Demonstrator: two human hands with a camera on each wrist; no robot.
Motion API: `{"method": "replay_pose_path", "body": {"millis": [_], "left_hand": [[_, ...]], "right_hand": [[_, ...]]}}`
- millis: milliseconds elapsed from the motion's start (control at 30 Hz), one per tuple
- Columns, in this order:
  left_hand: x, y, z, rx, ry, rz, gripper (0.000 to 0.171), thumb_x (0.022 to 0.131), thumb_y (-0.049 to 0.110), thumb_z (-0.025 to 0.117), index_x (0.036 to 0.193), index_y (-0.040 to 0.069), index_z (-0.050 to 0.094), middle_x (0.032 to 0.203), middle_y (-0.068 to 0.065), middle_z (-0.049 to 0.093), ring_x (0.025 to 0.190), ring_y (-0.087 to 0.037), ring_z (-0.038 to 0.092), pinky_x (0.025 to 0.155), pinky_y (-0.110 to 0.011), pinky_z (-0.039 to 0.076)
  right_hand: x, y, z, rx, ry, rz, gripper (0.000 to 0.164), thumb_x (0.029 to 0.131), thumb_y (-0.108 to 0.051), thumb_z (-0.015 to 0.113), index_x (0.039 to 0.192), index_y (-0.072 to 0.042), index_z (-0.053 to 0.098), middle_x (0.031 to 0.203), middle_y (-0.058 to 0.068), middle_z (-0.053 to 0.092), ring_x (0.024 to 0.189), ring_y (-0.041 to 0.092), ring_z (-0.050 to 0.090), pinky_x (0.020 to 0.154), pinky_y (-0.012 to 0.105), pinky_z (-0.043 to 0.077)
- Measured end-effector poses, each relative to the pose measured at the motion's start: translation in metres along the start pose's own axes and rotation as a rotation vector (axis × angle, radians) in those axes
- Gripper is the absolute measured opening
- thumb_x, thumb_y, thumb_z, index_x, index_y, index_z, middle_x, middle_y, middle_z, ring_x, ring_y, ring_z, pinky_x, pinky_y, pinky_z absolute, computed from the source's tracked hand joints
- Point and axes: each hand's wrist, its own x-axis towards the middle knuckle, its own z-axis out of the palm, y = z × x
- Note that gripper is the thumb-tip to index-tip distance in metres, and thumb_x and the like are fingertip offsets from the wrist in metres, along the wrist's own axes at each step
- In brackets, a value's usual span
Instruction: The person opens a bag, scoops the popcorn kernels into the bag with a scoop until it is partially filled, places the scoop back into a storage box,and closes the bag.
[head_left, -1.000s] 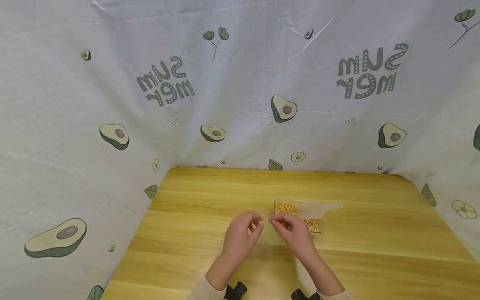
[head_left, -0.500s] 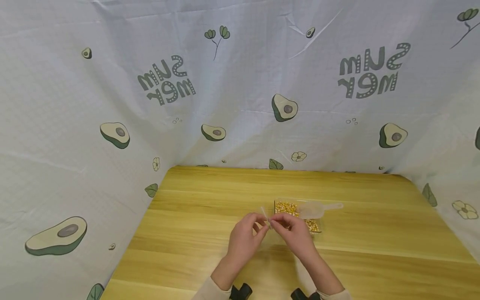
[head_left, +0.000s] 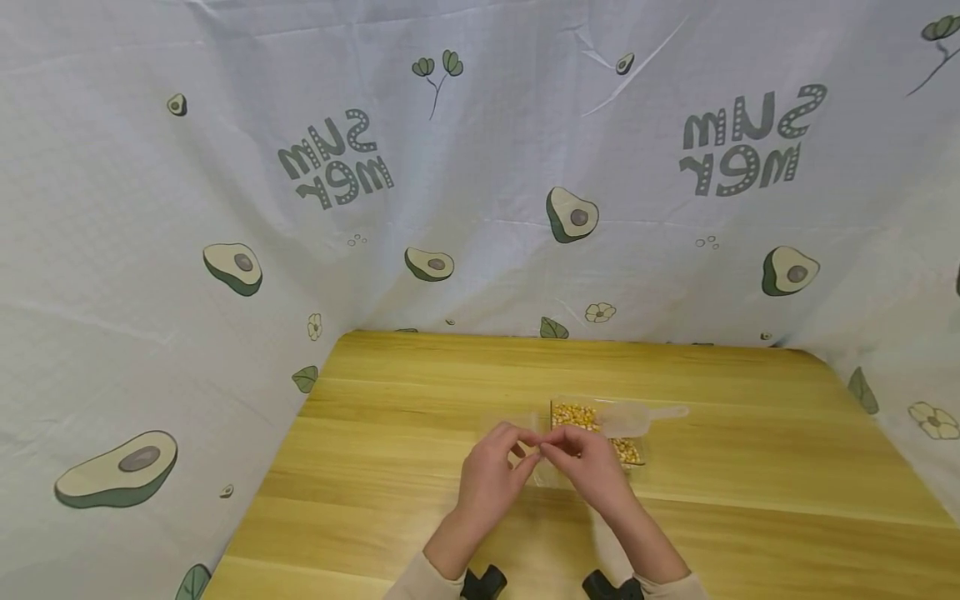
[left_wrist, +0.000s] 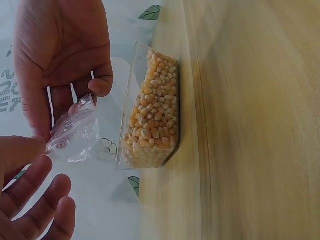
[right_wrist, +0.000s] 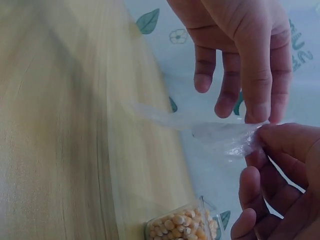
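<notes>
A small clear plastic zip bag (left_wrist: 80, 135) hangs between the two hands. My left hand (head_left: 486, 479) pinches its top edge between thumb and forefinger. The right hand (head_left: 592, 471) pinches the same edge, so the fingertips of both hands meet there. In the right wrist view the bag (right_wrist: 225, 137) spreads out thin and shiny from the fingertips. No contents show inside it. Just beyond the right hand stands a clear rectangular box (left_wrist: 131, 90) holding yellow corn kernels (left_wrist: 157, 110).
A translucent scoop (head_left: 628, 419) lies across the box of corn, its handle pointing right. The wooden table (head_left: 390, 392) reaches back to a white cloth (head_left: 480, 167) printed with avocados, which also hangs along both sides.
My left hand has moved right to meet the right hand. The bag has turned from a narrow edge-on strip to a wider, flatter sheet facing the head camera.
</notes>
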Motion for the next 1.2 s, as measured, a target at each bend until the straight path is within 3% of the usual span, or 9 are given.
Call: {"method": "replay_pose_path", "body": {"millis": [200, 400, 567, 700, 933, 1200], "left_hand": [[-0.001, 0.002, -0.001, -0.011, -0.005, -0.03, 0.017, 0.085, 0.022, 0.078, 0.099, 0.016, 0.07, 0.096, 0.003, 0.072, 0.074, -0.011, 0.068, 0.058, -0.012, 0.045], [0.001, 0.003, -0.003, -0.045, -0.084, -0.081, 0.021, 0.087, 0.026, 0.077, 0.104, 0.016, 0.071, 0.095, 0.003, 0.074, 0.074, -0.007, 0.067, 0.06, -0.013, 0.047], [0.003, 0.004, -0.006, -0.095, -0.135, -0.078, 0.021, 0.088, 0.024, 0.075, 0.106, 0.016, 0.072, 0.099, 0.001, 0.075, 0.077, -0.006, 0.068, 0.062, -0.012, 0.049], [0.004, 0.003, -0.007, -0.188, -0.169, -0.114, 0.016, 0.088, 0.021, 0.075, 0.103, 0.014, 0.074, 0.096, 0.0, 0.075, 0.078, -0.008, 0.069, 0.064, -0.013, 0.051], [0.005, 0.003, -0.007, -0.411, -0.227, -0.228, 0.011, 0.092, 0.016, 0.071, 0.097, 0.007, 0.075, 0.094, -0.006, 0.074, 0.074, -0.003, 0.069, 0.054, -0.019, 0.055], [0.004, 0.001, -0.006, -0.515, -0.198, -0.286, 0.006, 0.092, 0.007, 0.067, 0.089, 0.006, 0.072, 0.09, -0.011, 0.073, 0.068, -0.012, 0.07, 0.052, -0.023, 0.056]], "right_hand": [[-0.001, -0.002, -0.001, 0.017, 0.013, 0.03, 0.008, 0.09, -0.016, 0.072, 0.09, -0.008, 0.075, 0.088, 0.003, 0.072, 0.076, 0.009, 0.058, 0.066, 0.024, 0.046], [-0.001, -0.002, 0.0, 0.066, 0.005, 0.077, 0.013, 0.089, -0.018, 0.074, 0.089, -0.006, 0.073, 0.087, 0.005, 0.071, 0.075, 0.01, 0.058, 0.066, 0.023, 0.048], [0.0, 0.001, -0.001, 0.122, -0.047, 0.082, 0.016, 0.089, -0.019, 0.073, 0.091, -0.003, 0.071, 0.085, 0.006, 0.069, 0.073, 0.013, 0.059, 0.068, 0.027, 0.051], [0.002, 0.006, -0.004, 0.184, -0.119, 0.072, 0.02, 0.091, -0.019, 0.071, 0.093, 0.0, 0.067, 0.088, 0.006, 0.067, 0.075, 0.017, 0.06, 0.072, 0.031, 0.051], [0.004, 0.01, -0.007, 0.217, -0.202, 0.08, 0.023, 0.092, -0.021, 0.07, 0.091, 0.001, 0.062, 0.083, 0.002, 0.061, 0.076, 0.018, 0.058, 0.07, 0.031, 0.045], [0.004, 0.011, -0.008, 0.215, -0.248, 0.027, 0.025, 0.092, -0.022, 0.07, 0.091, 0.002, 0.062, 0.085, 0.004, 0.062, 0.077, 0.016, 0.059, 0.074, 0.034, 0.048]]}}
